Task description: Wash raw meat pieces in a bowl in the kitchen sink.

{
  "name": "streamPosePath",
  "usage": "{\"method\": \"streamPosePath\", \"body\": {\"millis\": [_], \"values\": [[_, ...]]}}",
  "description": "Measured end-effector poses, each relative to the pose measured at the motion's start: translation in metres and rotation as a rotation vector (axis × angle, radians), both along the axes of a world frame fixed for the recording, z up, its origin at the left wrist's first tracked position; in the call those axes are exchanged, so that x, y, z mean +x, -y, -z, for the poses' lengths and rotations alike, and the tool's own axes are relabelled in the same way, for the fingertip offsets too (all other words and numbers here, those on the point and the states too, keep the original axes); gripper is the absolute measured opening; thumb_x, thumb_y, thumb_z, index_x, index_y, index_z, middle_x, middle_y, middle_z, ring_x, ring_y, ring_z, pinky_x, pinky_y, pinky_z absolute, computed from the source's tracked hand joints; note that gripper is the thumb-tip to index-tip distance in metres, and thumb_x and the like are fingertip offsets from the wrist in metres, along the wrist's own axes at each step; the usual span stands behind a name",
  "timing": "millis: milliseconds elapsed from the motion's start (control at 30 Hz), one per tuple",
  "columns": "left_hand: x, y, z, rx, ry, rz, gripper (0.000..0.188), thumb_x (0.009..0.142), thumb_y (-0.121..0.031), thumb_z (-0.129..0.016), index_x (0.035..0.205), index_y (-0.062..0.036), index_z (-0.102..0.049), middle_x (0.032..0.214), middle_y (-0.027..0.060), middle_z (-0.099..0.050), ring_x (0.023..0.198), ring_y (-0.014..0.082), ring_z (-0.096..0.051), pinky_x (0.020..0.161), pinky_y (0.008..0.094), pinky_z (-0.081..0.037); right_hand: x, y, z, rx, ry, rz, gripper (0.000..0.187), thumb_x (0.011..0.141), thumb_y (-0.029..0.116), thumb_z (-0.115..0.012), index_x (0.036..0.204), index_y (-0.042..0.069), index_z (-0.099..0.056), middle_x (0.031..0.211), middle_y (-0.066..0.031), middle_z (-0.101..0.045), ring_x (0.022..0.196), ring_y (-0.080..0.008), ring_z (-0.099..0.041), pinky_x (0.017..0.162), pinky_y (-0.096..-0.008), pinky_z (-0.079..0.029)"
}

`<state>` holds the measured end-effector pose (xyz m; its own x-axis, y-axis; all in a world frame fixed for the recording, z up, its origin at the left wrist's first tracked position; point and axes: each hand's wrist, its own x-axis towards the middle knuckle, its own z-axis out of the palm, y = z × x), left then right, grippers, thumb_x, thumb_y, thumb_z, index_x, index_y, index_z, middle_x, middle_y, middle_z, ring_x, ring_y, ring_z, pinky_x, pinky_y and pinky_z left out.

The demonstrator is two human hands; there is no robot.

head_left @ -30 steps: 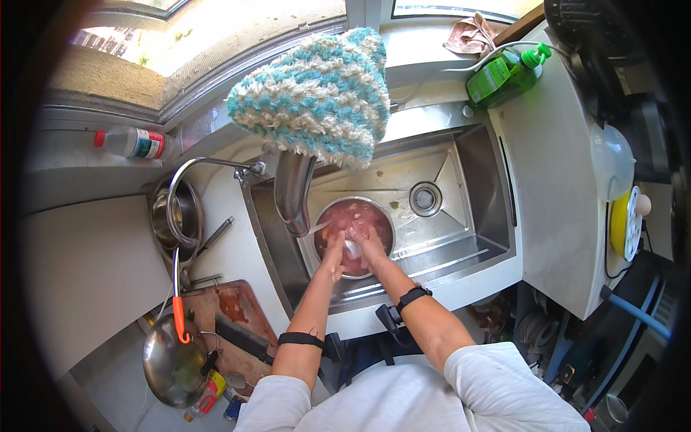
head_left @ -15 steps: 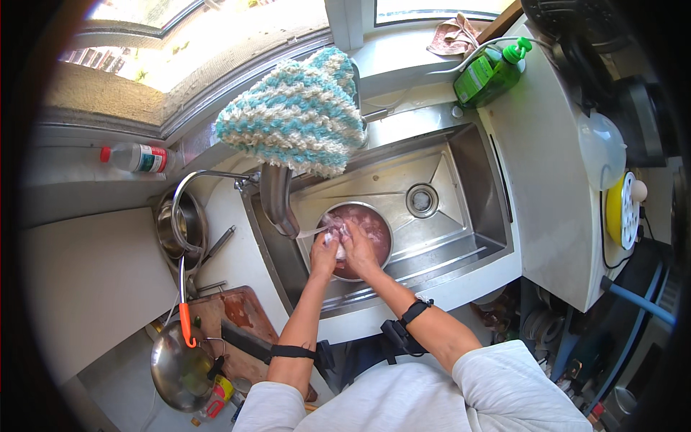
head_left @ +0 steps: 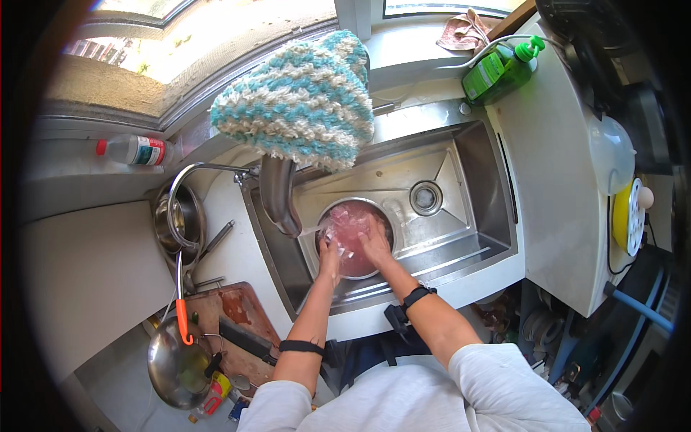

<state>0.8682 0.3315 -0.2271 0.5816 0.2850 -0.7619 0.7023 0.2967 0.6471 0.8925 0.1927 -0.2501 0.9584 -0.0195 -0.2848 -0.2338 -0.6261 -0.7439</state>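
Observation:
A round metal bowl (head_left: 360, 200) stands in the left part of the steel sink (head_left: 446, 162), full of pinkish-red, churning water (head_left: 350, 216). From the faucet (head_left: 278, 205) a thin stream runs into it. My left hand (head_left: 329, 258) is at the bowl's near left side, fingers stretched toward the water, with small pale bits beside it. My right hand (head_left: 375, 243) reaches in from the near right, fingers spread at the water's surface. Neither hand visibly holds anything. What lies under the cloudy water is hidden.
A striped fluffy cloth (head_left: 295, 101) hangs over the faucet. Green pump bottle (head_left: 497, 72) stands behind the sink's right corner. On the left are a plastic bottle (head_left: 137, 150), metal pots (head_left: 188, 216), an orange-handled ladle (head_left: 182, 317), a cutting board (head_left: 245, 309) and a knife (head_left: 245, 340).
My hands were together over the bowl around something pale and wet; now they are apart and lower at the water. The pale clump is no longer visible between them.

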Motion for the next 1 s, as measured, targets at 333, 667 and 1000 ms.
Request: {"method": "streamPosePath", "body": {"millis": [333,667,1000], "values": [[0.011,-0.021,-0.025,-0.154,-0.12,0.232,0.065,0.094,-0.032,-0.062,0.148,-0.0124,-0.03,0.132,0.009,-0.053,0.108,0.0223,-0.059,0.071,0.0406,-0.056,0.0,0.007,-0.031,0.371,-0.326,-0.092,0.056,0.089,0.019,-0.059,0.141,0.006,-0.044,0.131,-0.0242,-0.055,0.123,-0.0382,-0.053,0.104,-0.0397,-0.041],[0.004,-0.059,-0.018,0.891,-0.102,0.705,0.025,0.087,-0.02,-0.064,0.104,-0.0007,-0.064,0.097,0.0229,-0.065,0.096,0.0416,-0.063,0.086,0.0497,-0.049,0.02,0.056,-0.067,-0.056,0.095,0.04,0.051,0.087,0.007,-0.055,0.137,-0.001,-0.047,0.139,-0.0298,-0.042,0.128,-0.0469,-0.042,0.11,-0.0445,-0.036],[-0.007,-0.055,-0.022,0.835,0.021,0.739,0.023,0.089,-0.022,-0.062,0.086,0.0001,-0.058,0.082,0.0228,-0.064,0.082,0.0439,-0.062,0.073,0.05,-0.047,0.01,0.056,-0.049,0.038,0.175,-0.172,0.06,0.079,0.004,-0.057,0.138,0.001,-0.045,0.136,-0.0252,-0.045,0.125,-0.0437,-0.045,0.107,-0.0461,-0.039]]}}
